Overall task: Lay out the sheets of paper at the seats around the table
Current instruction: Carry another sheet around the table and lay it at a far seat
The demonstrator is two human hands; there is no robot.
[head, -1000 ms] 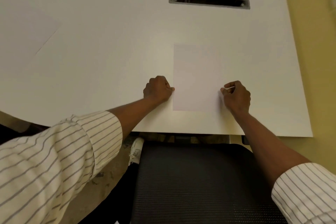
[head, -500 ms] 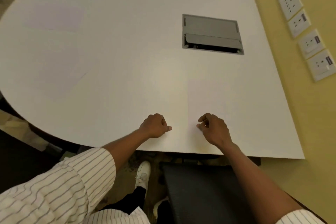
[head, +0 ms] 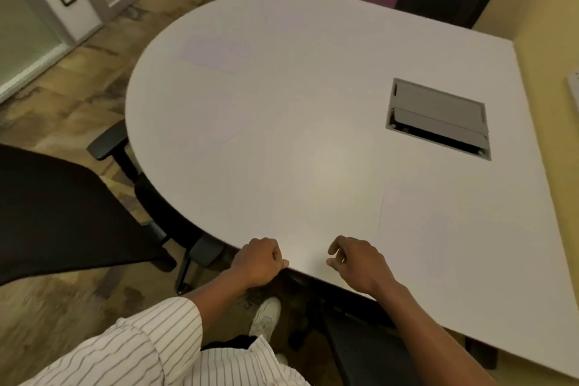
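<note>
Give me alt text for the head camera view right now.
Both hands, left hand and right hand, hover empty at the near edge of a white table. One sheet of paper lies flat to their right, another faint sheet across the table, and black chairs stand around it.

Both hands empty: left hand (head: 261, 264) loosely fisted, right hand (head: 357, 262) with fingers curled apart

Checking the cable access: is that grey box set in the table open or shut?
Partly open. The grey box shows a dark gap along its near edge under the tilted flap; the contents cannot be made out.
</note>
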